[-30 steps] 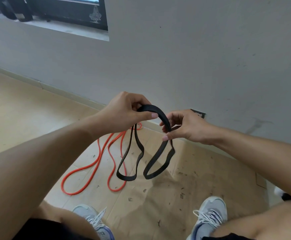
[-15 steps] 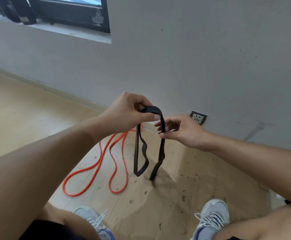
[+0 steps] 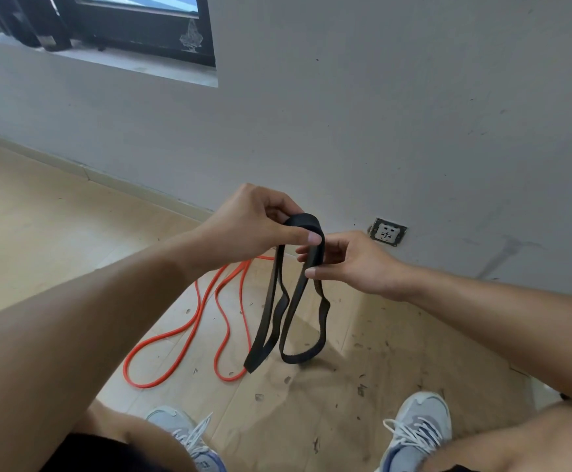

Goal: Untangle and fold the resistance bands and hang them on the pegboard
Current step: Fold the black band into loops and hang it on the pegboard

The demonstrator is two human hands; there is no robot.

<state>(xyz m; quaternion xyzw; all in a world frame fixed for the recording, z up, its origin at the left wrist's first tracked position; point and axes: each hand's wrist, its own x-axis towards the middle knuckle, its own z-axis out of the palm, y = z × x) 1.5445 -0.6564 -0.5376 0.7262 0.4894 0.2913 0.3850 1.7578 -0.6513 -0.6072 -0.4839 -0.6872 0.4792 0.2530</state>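
A black resistance band (image 3: 286, 321) hangs doubled in the air between my hands, its two loops dangling above the floor. My left hand (image 3: 253, 223) grips the folded top of the band between thumb and curled fingers. My right hand (image 3: 349, 264) pinches the band's right strands just below that top. An orange resistance band (image 3: 192, 335) lies in long loose loops on the wooden floor, behind and to the left of the black one. No pegboard is in view.
A grey wall stands close ahead with a wall socket (image 3: 387, 232) low down. A dark window frame (image 3: 141, 32) sits at the upper left. My two grey shoes (image 3: 417, 427) are at the bottom; the floor is scuffed and littered with small debris.
The black band's hanging loops narrowed, then spread apart again. My right hand moved closer to the left hand and took the right strands just under the fold.
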